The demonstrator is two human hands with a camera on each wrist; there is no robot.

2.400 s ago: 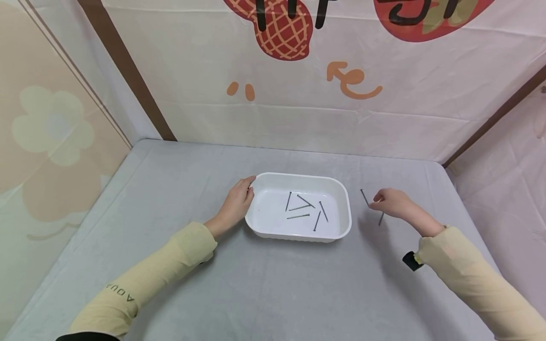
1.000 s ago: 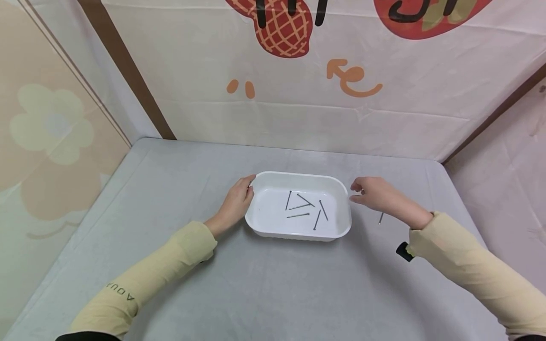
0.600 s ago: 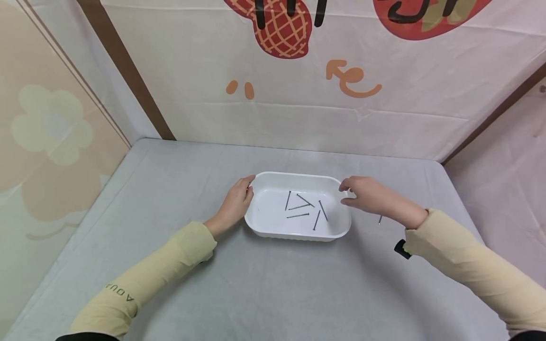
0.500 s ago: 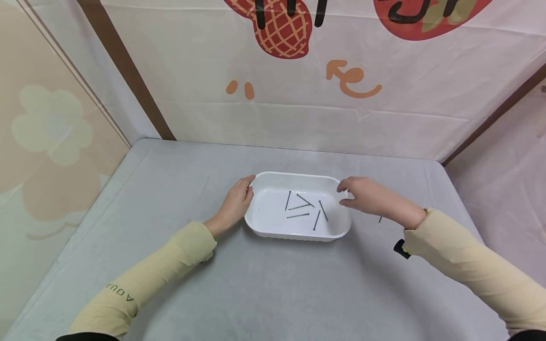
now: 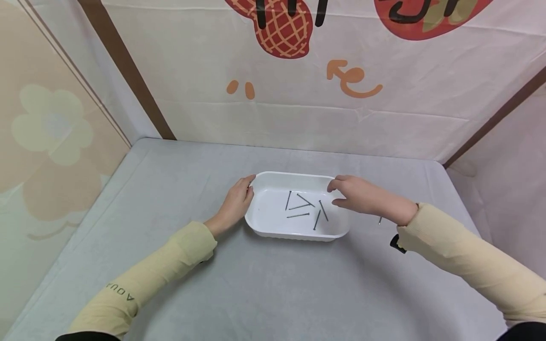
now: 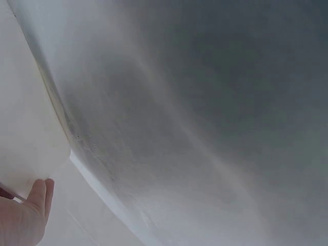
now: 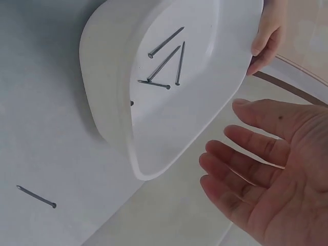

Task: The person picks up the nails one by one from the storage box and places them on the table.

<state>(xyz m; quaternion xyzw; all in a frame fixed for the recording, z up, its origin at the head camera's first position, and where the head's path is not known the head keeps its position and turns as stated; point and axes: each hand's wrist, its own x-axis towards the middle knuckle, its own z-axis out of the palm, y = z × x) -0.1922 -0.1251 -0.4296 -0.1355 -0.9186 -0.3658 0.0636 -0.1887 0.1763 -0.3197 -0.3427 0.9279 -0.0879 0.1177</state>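
A white rectangular plastic tray (image 5: 298,230) stands on the table with several loose nails (image 5: 298,216) scattered on its floor. My left hand (image 5: 232,206) grips the tray's left rim, thumb and fingers at the edge; the right wrist view shows this hand (image 7: 269,36) at the rim's far end. The left wrist view catches only some fingers (image 6: 37,197). My right hand (image 5: 362,194) overlaps the tray's right end in the head view. In the right wrist view it (image 7: 266,164) is spread beside the rim, palm showing, nothing between the fingers.
One nail (image 7: 36,196) lies on the grey table outside the tray, right of it; in the head view a nail tip (image 5: 380,220) peeks from below my right wrist. Printed fabric (image 5: 273,123) hangs behind the table (image 5: 273,293) and at both sides.
My right hand has moved left from the nails on the table to the tray's right end. One of those nails no longer shows in the head view. The left hand stays put.
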